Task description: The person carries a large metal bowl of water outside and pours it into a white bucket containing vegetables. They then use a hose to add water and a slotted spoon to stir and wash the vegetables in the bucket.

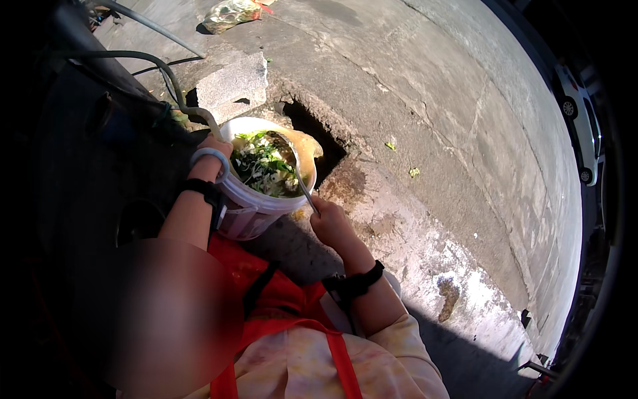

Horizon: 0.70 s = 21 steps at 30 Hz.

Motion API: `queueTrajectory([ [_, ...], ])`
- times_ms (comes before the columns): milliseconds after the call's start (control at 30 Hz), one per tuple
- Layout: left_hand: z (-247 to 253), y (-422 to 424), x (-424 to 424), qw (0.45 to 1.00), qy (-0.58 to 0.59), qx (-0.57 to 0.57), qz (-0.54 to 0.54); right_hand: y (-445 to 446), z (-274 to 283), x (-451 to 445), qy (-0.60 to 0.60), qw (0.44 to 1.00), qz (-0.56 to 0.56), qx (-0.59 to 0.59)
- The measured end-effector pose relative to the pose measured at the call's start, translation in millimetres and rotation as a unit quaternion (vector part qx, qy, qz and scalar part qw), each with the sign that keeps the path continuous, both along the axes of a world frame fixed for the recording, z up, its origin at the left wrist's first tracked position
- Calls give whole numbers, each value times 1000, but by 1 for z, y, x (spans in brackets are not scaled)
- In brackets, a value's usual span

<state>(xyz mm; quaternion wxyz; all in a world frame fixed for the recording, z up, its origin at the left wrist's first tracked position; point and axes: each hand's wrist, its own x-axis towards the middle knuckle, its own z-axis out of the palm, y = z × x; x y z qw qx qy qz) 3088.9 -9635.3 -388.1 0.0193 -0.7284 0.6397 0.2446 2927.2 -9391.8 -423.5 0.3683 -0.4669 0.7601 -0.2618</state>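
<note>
A white plastic bucket (pixel 249 207) leans over the edge of a dark square hole in the concrete, with brownish liquid at its far lip. Green leaves and pale food scraps (pixel 266 167) fill much of it. My left hand (pixel 218 145) is at the bucket's near left rim, by the end of a beige hose (pixel 174 82); whether it grips hose, rim or both cannot be told. My right hand (pixel 329 219) is closed on the metal handle of a ladle or strainer (pixel 300 174), whose head lies inside the bucket against the scraps.
The open drain hole (pixel 319 139) lies just beyond the bucket. A rough concrete slab (pixel 233 82) lies beside it, near a metal pole (pixel 154 30) and black cables. A tied plastic bag (pixel 232 16) rests farther off. Leaf bits dot the pavement; a white car (pixel 578 119) stands far right.
</note>
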Motion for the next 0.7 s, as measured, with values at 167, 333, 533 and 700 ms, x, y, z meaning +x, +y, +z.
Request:
queueTrajectory([
  [167,-10,-9,-4,999,-16,-15,-26,-3,7,-4,3,1000,1,19],
  [333,-3,-11,-21,999,-32,30,3,-4,4,-11,-4,1000,-18,-17],
  [533,-2,-13,-32,997,-66,34,-4,-7,1,-19,-9,1000,-14,11],
  [700,-2,-17,-39,996,-71,50,-6,-8,-6,-23,-17,1000,-20,-8],
])
